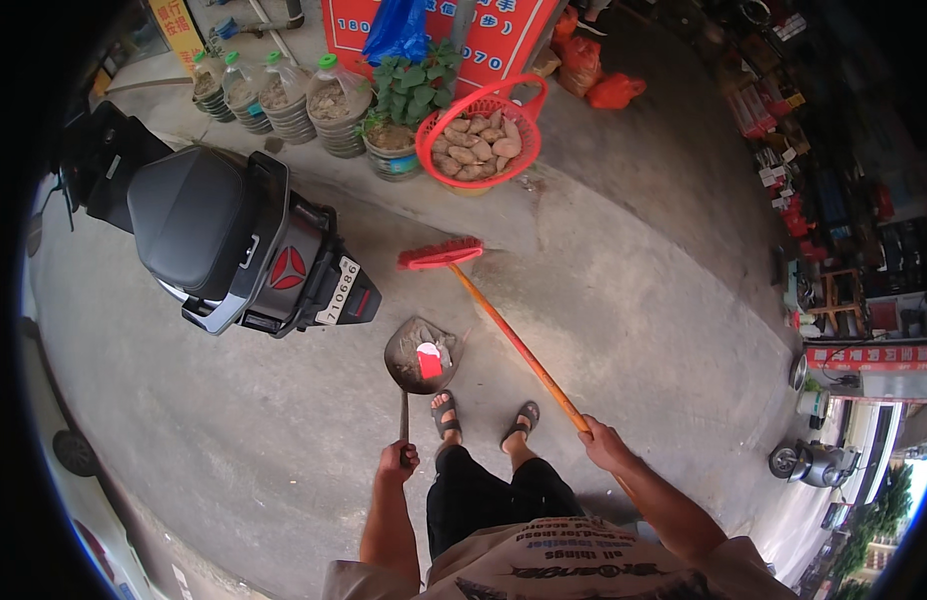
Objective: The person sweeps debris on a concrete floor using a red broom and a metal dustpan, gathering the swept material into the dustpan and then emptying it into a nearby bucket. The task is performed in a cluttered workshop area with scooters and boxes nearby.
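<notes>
My left hand [399,460] is closed round the dark handle of a dustpan [402,378], whose pan rests near my left foot. Grey dirt and a piece of red and white litter [430,362] lie in the pan. In my right hand [605,443] is the orange stick of a broom [517,345], gripped near its upper part. The red broom head [441,254] is ahead of the dustpan, apart from it, at the edge of a low concrete step.
A dark scooter [249,240] stands to the left of the dustpan. Beyond the broom head are a red basket [530,135] of sweet potatoes, a leafy potted plant [414,88] and several cut plastic bottles [336,112] filled with soil. Crowded shop goods [774,150] line the right side.
</notes>
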The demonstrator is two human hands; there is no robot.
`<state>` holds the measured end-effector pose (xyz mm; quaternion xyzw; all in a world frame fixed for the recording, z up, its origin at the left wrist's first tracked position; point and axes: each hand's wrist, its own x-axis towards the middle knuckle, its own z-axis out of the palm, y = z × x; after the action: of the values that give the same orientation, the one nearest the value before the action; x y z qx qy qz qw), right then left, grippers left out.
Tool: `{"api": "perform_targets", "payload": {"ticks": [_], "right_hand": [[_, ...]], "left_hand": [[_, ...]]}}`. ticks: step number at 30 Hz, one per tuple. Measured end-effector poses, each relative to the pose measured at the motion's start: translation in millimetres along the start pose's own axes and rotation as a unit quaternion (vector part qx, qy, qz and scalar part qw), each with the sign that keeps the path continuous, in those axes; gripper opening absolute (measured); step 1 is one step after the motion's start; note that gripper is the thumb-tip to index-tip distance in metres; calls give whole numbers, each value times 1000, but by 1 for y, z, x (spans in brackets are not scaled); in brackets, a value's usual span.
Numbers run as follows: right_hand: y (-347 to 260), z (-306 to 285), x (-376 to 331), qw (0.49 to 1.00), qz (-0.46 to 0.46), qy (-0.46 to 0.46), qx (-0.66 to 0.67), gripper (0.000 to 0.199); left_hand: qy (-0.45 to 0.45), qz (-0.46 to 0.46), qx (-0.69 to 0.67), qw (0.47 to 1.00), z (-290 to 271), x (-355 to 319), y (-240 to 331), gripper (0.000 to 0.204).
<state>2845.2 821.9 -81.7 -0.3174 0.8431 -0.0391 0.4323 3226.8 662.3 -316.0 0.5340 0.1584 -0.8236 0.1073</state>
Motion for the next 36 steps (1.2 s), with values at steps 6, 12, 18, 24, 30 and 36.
{"api": "perform_targets", "payload": {"ticks": [6, 12, 18, 24, 30, 36], "right_hand": [[-48, 37, 41, 999, 29, -16, -18, 28], [3, 59, -8, 997, 70, -30, -15, 30], [54, 66, -69, 994, 96, -52, -30, 34], [112, 95, -111, 996, 69, -64, 0, 31], [148, 122, -162, 980, 151, -90, 93, 30], [200, 188, -224, 991, 84, -42, 97, 29]], "left_hand": [[8, -3, -7, 1000, -23, -8, -4, 12], [26, 5, 10, 1000, -32, -7, -7, 13], [-13, -2, -42, 999, -50, -18, -14, 14], [-57, 9, -76, 995, -72, -43, -46, 15], [-43, 31, -68, 996, -111, -69, -89, 13], [-78, 137, 114, 981, -200, -64, -106, 11]]}}
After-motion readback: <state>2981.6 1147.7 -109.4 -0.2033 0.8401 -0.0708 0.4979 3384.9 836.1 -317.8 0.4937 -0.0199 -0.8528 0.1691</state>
